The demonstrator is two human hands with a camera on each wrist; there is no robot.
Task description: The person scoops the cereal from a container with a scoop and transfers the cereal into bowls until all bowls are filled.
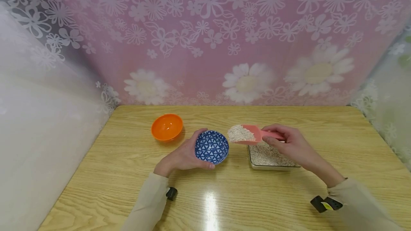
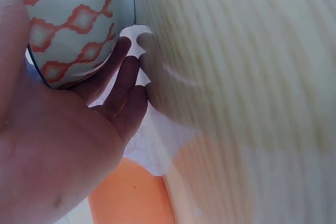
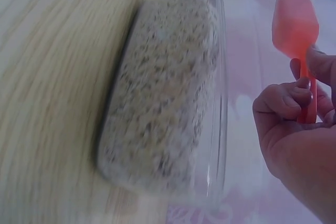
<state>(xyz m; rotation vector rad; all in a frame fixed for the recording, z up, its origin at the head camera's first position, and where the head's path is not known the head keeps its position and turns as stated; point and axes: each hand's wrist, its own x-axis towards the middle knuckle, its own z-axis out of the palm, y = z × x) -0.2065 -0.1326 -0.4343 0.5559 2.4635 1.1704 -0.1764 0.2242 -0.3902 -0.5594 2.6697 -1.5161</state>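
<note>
My left hand [image 1: 186, 155] holds a small bowl [image 1: 212, 147] from its left side, thumb on the near rim and fingers at the far side. Blue and white triangles pattern its inside, where nothing lies. Its white outer wall [image 2: 73, 24] carries red diamond shapes in the left wrist view. My right hand [image 1: 293, 144] grips a pink scoop [image 1: 258, 134] by its handle. Pale oat flakes [image 1: 240, 134] heap in the scoop, whose tip is close to the bowl's right rim. Below it stands a clear rectangular container [image 3: 218, 129] full of oat flakes [image 3: 157, 93].
An orange bowl [image 1: 167, 127] stands on the wooden table [image 1: 128, 188], behind and left of the patterned bowl. A pink flowered curtain [image 1: 199, 45] hangs along the table's far edge, and pale sheets flank both sides.
</note>
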